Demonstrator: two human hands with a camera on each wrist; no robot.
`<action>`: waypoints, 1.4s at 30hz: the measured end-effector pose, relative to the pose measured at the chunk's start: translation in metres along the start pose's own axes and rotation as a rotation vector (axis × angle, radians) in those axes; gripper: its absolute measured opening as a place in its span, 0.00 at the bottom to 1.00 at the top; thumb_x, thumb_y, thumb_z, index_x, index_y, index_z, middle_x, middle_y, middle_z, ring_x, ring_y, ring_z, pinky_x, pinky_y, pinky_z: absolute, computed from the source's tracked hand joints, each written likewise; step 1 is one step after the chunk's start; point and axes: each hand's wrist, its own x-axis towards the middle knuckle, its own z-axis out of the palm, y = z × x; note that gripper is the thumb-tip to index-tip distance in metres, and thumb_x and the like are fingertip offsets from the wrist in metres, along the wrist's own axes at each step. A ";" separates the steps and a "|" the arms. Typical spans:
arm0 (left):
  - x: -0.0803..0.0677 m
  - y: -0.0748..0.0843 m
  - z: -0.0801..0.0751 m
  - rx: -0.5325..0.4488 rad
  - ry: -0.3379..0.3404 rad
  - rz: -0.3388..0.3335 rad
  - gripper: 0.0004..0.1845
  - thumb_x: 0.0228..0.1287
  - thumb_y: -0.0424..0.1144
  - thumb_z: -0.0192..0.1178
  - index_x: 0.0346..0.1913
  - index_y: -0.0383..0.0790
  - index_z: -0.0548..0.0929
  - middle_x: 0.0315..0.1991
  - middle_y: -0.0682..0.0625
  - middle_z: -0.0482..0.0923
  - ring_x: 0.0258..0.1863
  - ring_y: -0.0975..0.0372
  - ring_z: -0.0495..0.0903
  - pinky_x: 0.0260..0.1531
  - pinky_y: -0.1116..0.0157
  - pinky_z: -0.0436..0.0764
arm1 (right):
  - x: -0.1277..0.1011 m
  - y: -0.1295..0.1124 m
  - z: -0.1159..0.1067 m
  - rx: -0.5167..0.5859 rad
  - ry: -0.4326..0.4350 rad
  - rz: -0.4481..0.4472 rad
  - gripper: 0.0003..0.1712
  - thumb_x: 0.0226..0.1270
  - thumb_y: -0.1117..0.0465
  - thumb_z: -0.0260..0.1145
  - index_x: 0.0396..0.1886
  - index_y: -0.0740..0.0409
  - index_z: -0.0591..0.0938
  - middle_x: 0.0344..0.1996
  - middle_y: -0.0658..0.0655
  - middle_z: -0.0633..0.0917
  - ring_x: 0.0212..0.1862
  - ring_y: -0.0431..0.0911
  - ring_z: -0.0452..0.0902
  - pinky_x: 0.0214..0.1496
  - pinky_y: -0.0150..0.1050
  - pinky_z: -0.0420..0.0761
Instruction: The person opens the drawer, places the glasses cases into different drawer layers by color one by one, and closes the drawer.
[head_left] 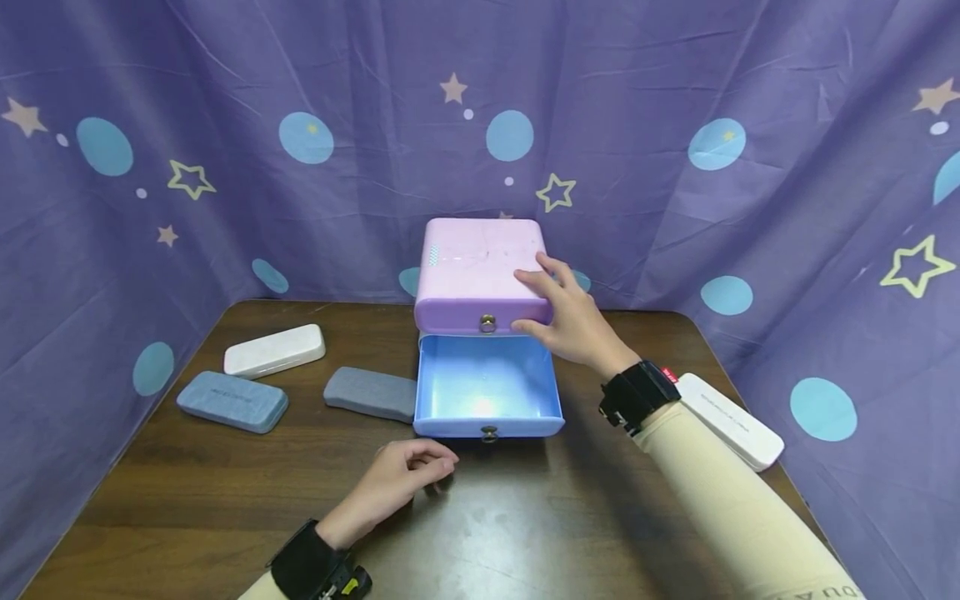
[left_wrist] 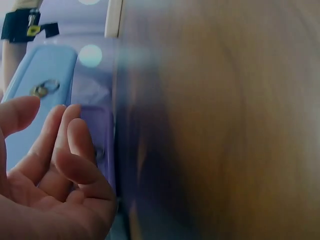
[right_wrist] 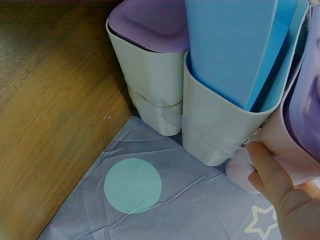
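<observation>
A small three-tier drawer unit [head_left: 483, 258] with a pink top stands at the back of the table. Its blue middle drawer [head_left: 487, 428] is pulled out, and no object shows inside. The purple top drawer [head_left: 450, 317] is pushed in. My right hand [head_left: 577, 321] rests on the unit's upper right corner, fingers on the pink top and side, thumb at the purple front. In front of the blue drawer, my left hand [head_left: 401, 479] hovers or rests low with loosely bent fingers and nothing in them. The left wrist view shows the blue front's ring pull [left_wrist: 45, 89] beyond those fingers.
A grey glasses case [head_left: 371, 393] lies left of the unit, partly hidden by the drawer. Further left are a blue case [head_left: 232, 402] and a white case [head_left: 274, 351]. Another white case [head_left: 731, 421] lies by the right edge. A purple curtain [head_left: 375, 167] surrounds the table.
</observation>
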 end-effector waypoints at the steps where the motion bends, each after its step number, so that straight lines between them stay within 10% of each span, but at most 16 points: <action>1: -0.001 -0.001 -0.005 0.017 0.006 -0.004 0.14 0.73 0.49 0.69 0.51 0.43 0.92 0.42 0.46 0.90 0.38 0.59 0.85 0.32 0.69 0.78 | 0.000 0.000 0.000 -0.002 0.001 0.002 0.44 0.64 0.51 0.81 0.78 0.47 0.73 0.83 0.65 0.57 0.76 0.71 0.64 0.69 0.70 0.72; 13: -0.006 0.001 -0.071 0.334 0.120 0.052 0.09 0.72 0.43 0.69 0.51 0.48 0.91 0.44 0.58 0.90 0.40 0.66 0.85 0.40 0.67 0.81 | 0.003 0.000 0.000 -0.011 0.004 -0.007 0.44 0.64 0.50 0.81 0.78 0.47 0.73 0.83 0.64 0.57 0.77 0.70 0.64 0.70 0.69 0.72; 22: 0.010 0.011 -0.113 0.537 0.207 0.250 0.14 0.68 0.38 0.74 0.55 0.48 0.89 0.51 0.52 0.89 0.50 0.56 0.86 0.51 0.52 0.85 | 0.002 0.000 0.001 -0.006 0.011 -0.012 0.44 0.64 0.50 0.82 0.78 0.48 0.74 0.83 0.65 0.57 0.76 0.71 0.64 0.70 0.69 0.72; 32: 0.032 0.009 -0.147 0.810 0.134 0.448 0.30 0.59 0.42 0.80 0.65 0.49 0.84 0.65 0.47 0.80 0.65 0.47 0.76 0.64 0.39 0.71 | 0.001 -0.002 0.001 -0.002 0.013 -0.017 0.44 0.63 0.51 0.82 0.77 0.47 0.74 0.83 0.65 0.58 0.75 0.72 0.66 0.69 0.70 0.72; 42: 0.047 0.002 -0.165 0.989 0.022 0.505 0.41 0.56 0.47 0.81 0.74 0.54 0.77 0.73 0.46 0.73 0.69 0.44 0.72 0.64 0.37 0.71 | 0.000 0.001 0.001 -0.007 0.009 -0.010 0.44 0.63 0.50 0.82 0.77 0.46 0.74 0.83 0.64 0.57 0.73 0.72 0.68 0.68 0.72 0.71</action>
